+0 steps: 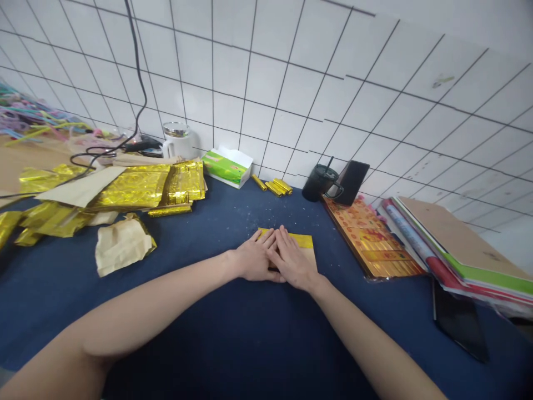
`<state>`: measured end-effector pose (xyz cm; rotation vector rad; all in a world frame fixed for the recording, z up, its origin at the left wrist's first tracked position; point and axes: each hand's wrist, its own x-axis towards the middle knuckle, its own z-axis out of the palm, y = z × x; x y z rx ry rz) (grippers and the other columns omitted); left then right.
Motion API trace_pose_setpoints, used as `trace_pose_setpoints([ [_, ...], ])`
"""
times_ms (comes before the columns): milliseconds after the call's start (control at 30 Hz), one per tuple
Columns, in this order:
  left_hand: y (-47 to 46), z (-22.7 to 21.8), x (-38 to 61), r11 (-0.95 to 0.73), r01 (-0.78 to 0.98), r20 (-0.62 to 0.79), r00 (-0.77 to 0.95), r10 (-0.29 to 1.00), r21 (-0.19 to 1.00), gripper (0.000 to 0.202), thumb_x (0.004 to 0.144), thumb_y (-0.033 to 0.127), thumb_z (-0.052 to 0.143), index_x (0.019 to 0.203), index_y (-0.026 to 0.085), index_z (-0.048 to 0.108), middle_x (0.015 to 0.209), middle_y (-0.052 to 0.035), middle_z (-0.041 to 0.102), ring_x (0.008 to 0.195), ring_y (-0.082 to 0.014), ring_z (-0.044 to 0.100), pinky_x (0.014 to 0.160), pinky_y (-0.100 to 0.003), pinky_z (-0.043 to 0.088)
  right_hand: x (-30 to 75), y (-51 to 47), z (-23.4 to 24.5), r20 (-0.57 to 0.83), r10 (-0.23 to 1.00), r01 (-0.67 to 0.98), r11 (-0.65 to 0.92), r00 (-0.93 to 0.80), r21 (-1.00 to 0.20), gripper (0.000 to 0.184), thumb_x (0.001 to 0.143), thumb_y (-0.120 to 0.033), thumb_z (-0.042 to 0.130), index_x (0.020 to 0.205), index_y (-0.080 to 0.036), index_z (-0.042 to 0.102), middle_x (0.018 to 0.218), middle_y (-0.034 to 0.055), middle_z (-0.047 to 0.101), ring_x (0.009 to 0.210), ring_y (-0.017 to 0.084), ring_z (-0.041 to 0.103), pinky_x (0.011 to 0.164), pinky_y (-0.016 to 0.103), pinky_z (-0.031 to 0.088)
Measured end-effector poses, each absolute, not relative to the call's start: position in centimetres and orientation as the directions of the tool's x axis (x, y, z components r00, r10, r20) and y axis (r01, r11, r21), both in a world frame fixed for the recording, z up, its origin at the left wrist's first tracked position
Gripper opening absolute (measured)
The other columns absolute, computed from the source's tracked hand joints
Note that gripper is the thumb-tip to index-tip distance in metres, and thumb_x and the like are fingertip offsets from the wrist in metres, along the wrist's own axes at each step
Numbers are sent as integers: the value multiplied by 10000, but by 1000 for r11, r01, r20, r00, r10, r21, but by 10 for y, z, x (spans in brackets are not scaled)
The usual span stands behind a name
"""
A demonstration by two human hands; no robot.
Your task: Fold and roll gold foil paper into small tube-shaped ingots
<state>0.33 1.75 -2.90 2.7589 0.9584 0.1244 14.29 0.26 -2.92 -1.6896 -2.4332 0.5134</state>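
Observation:
A small sheet of tan paper with a gold foil band (303, 241) lies on the dark blue tabletop in front of me. My left hand (255, 256) rests on its left part, fingers stretched out and pressed down. From the other side, my right hand (292, 260) lies flat on the same sheet, its fingertips meeting those of the left. The two hands hide most of the paper, so I cannot tell how it is folded beneath them. Farther back, by the wall, several thin gold rolls (280, 187) lie close together.
Crumpled gold foil sheets (133, 186) and a loose tan piece (122, 244) spread on the left. A tissue pack (228, 165), white mug (178, 141), dark cup (318, 182) and propped phone (353, 180) line the wall. Orange-gold paper (375, 239) and stacked boards (466, 239) stand right.

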Motion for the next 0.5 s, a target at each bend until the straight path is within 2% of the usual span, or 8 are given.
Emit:
trace_pose_setpoints([
  [100, 18, -27, 3, -752, 616, -30, 778, 628, 233, 941, 710, 723, 223, 1365, 58, 109, 1424, -161, 83, 1310, -274, 21, 1037, -431, 36, 171, -3, -34, -84, 939, 925, 307, -332, -225, 770, 824, -597, 124, 1366, -50, 114, 1438, 127, 46, 1313, 194, 4, 1057, 390, 59],
  [233, 18, -26, 2, -748, 631, -27, 768, 640, 207, 958, 701, 738, 191, 1354, 37, 154, 1421, -170, 90, 1312, -266, 16, 1039, -425, 42, 195, -9, -39, -72, 960, 960, 265, -272, -96, 747, 829, -585, 101, 1368, -68, 125, 1439, 123, 55, 1313, 210, 20, 1048, 435, 70],
  [400, 19, -17, 1, -738, 641, -116, 766, 632, 211, 954, 704, 737, 182, 1357, 44, 134, 1424, -168, 72, 1312, -265, 15, 1039, -429, 54, 200, -11, -38, -62, 968, 968, 237, -242, -77, 755, 828, -580, 114, 1364, -49, 131, 1437, 137, 63, 1313, 221, 33, 1042, 450, 71],
  [500, 15, -5, 10, -693, 696, -166, 718, 676, 190, 939, 719, 727, 136, 1354, 35, 143, 1419, -186, 70, 1307, -292, 10, 1026, -469, 66, 201, -11, -37, -40, 964, 962, 258, -263, -91, 735, 834, -555, 131, 1360, -42, 149, 1435, 149, 80, 1312, 231, 44, 1037, 459, 77],
])
